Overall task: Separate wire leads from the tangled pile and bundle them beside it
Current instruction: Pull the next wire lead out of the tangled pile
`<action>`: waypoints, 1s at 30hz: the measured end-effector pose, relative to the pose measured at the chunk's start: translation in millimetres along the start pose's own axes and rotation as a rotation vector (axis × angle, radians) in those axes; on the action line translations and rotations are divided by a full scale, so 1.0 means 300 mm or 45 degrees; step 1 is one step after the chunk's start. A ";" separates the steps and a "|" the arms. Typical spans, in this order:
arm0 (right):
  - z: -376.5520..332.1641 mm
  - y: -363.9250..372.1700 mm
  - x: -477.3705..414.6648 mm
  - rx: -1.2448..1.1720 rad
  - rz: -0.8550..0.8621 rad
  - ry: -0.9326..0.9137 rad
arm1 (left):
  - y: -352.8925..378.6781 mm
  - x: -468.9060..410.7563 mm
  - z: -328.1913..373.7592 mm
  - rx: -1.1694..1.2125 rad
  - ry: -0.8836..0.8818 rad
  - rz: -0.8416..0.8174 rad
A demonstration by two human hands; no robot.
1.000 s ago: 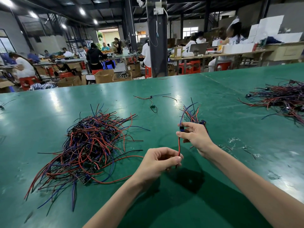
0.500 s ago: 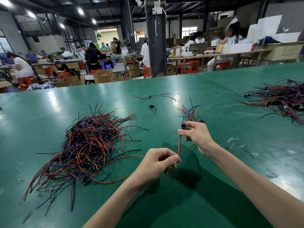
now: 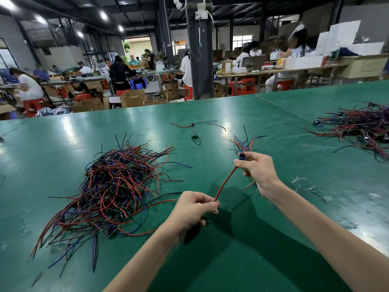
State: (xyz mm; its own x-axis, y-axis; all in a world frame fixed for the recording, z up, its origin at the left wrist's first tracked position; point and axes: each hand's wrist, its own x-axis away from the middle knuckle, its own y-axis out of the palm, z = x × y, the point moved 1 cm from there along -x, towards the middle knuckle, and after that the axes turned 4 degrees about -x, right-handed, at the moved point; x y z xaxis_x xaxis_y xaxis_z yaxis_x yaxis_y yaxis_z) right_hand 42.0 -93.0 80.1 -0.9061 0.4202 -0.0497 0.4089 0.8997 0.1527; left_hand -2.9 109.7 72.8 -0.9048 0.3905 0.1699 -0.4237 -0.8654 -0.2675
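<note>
A tangled pile of red, blue and black wire leads point(image 3: 113, 186) lies on the green table point(image 3: 252, 249), left of centre. My right hand point(image 3: 257, 170) grips a small bundle of leads point(image 3: 244, 144) whose free ends fan out beyond the fingers. A red lead point(image 3: 226, 183) stretches taut from that hand down to my left hand point(image 3: 194, 209), which pinches its lower end. Both hands hover to the right of the pile.
A second heap of leads point(image 3: 362, 127) lies at the far right of the table. A few loose leads with small connectors point(image 3: 194, 131) sit near the middle back. Bits of clear debris point(image 3: 305, 184) lie right of my right hand. People work at benches beyond.
The hands have drawn slightly apart, so the red lead between them is longer and tauter and slants more. The pile has not moved.
</note>
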 end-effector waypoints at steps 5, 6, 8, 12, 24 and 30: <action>-0.023 0.025 0.037 -0.246 -0.133 0.159 | -0.032 0.016 0.026 0.003 0.002 -0.275; -0.025 0.033 0.048 -0.298 -0.171 0.205 | -0.041 0.019 0.033 0.004 0.003 -0.305; -0.026 0.052 0.074 -0.356 -0.249 0.280 | -0.054 0.018 0.044 0.054 0.028 -0.281; -0.013 0.106 0.137 -0.275 -0.424 0.293 | -0.046 0.003 0.044 0.375 0.073 -0.027; 0.018 0.142 0.174 -0.055 -0.424 0.091 | -0.022 -0.018 0.019 0.546 -0.059 -0.005; 0.029 0.121 0.126 -0.023 -0.341 0.086 | -0.010 -0.001 0.020 0.450 -0.032 -0.030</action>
State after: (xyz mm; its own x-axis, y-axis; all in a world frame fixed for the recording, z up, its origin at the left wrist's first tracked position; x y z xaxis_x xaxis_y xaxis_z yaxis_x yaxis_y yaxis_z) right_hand 23.5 -43.2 75.1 -0.9871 0.1584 -0.0246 0.1525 0.9752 0.1603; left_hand -1.1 110.2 79.2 -0.8917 0.4076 0.1968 -0.3995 -0.9132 0.0810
